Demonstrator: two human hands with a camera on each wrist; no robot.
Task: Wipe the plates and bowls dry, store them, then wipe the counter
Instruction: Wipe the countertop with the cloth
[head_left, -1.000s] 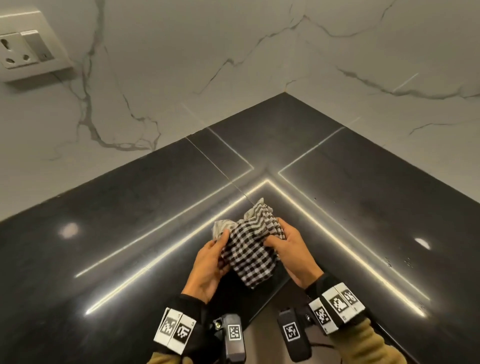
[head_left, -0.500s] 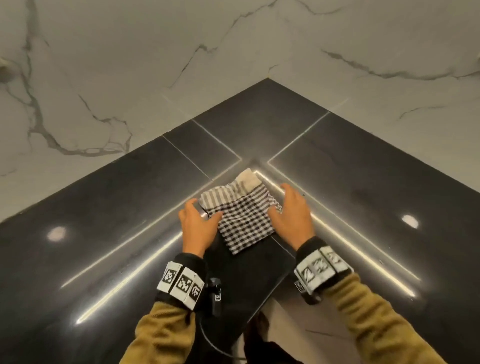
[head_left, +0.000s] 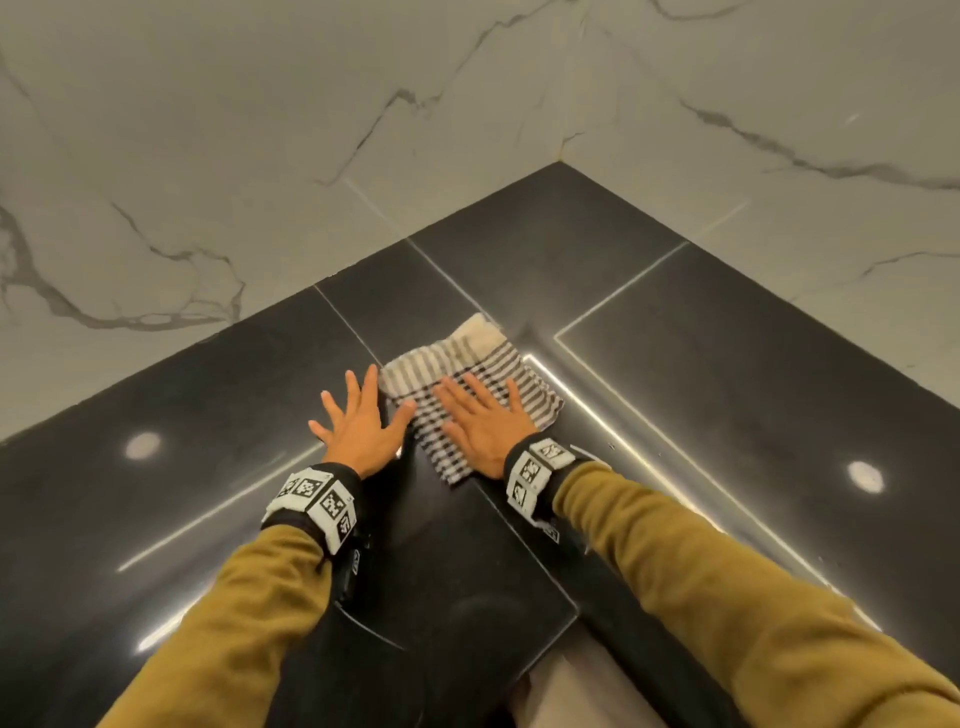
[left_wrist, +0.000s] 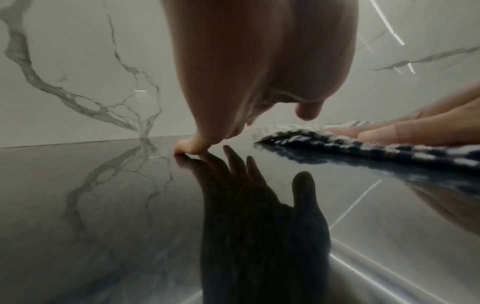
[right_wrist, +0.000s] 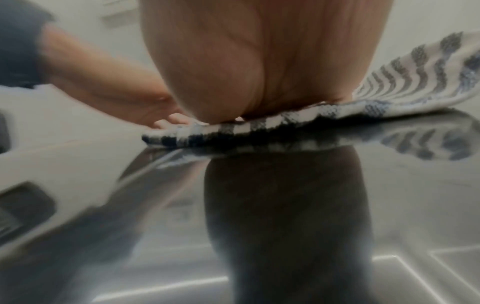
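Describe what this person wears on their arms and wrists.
Both arms are in mustard-yellow long sleeves. Each wrist carries a black band fitted with pale blocks printed with black-and-white square code markers, one on the left wrist and one on the right wrist. A small black device hangs under each band. The left hand and right hand are bare, without gloves.

Both arms reach forward in mustard sleeves (head_left: 727, 587), each wrist wrapped in a marker band (head_left: 317, 501). The right hand (head_left: 485, 423) lies flat, palm down, fingers straight and spread, pressing on the cloth (head_left: 467, 364). The left hand (head_left: 358, 423) is just left of the cloth, fingers straight and splayed, fingertips (left_wrist: 187, 149) on the counter (head_left: 182, 415), thumb touching the cloth's edge.
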